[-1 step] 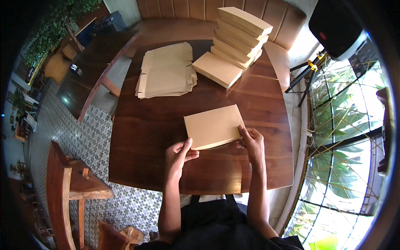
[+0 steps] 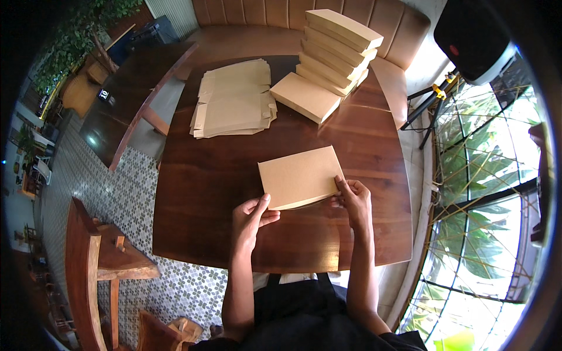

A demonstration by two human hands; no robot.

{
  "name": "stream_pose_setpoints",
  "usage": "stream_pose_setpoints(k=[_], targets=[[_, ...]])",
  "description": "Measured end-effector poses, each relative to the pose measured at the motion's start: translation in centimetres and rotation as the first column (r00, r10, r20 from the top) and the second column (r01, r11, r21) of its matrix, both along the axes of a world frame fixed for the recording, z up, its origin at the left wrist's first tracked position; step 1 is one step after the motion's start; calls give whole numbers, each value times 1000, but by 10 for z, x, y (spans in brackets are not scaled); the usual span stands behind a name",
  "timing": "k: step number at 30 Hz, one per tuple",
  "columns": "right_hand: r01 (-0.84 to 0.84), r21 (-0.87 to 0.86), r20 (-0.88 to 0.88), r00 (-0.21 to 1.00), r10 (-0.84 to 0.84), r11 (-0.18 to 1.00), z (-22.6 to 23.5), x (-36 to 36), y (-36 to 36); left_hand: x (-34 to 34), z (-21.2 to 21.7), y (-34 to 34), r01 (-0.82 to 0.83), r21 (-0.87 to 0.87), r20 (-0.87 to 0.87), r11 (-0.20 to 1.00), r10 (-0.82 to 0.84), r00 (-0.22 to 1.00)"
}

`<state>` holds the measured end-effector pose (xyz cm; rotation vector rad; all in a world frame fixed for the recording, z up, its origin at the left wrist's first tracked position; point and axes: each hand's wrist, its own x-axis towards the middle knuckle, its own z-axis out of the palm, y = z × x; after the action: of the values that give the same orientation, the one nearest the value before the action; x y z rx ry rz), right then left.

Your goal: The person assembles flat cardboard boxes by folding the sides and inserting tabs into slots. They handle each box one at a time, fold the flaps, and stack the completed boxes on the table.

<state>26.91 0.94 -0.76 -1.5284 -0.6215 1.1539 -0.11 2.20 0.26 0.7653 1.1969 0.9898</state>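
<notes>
A closed, flat brown cardboard box (image 2: 301,176) is held between my two hands over the near half of the wooden table. My left hand (image 2: 252,219) grips its near left corner, thumb on the top edge and fingers beneath. At the right end, my right hand (image 2: 353,202) pinches the near corner with the thumb on top; its fingers are partly hidden under the box. Beyond it lies a pile of flat, unfolded cardboard blanks (image 2: 234,100). To the right of that pile are a single folded box (image 2: 305,96) and a tall stack of folded boxes (image 2: 338,52).
The dark wooden table (image 2: 199,193) has a curved tan bench (image 2: 252,38) behind it. A wooden chair (image 2: 85,263) stands at the left on patterned tiles, near a second table (image 2: 132,99). On the right are a window with bars (image 2: 486,205) and a black tripod (image 2: 430,105).
</notes>
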Motion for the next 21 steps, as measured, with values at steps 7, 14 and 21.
stream_pose_setpoints(k=[7, 14, 21], targets=[[-26, 30, -20, 999, 27, 999, -2, 1, 3, -3, -7, -2, -2, -9, -23, 1000, 1, 1000], [9, 46, 1, 1000, -9, 999, 1, -2, 1, -1, -18, -9, -60, -10, 113, 998, 61, 992], [7, -34, -148, 989, -12, 999, -13, -9, -2, 15, -26, -14, -229, -32, 216, 973, 231, 949]])
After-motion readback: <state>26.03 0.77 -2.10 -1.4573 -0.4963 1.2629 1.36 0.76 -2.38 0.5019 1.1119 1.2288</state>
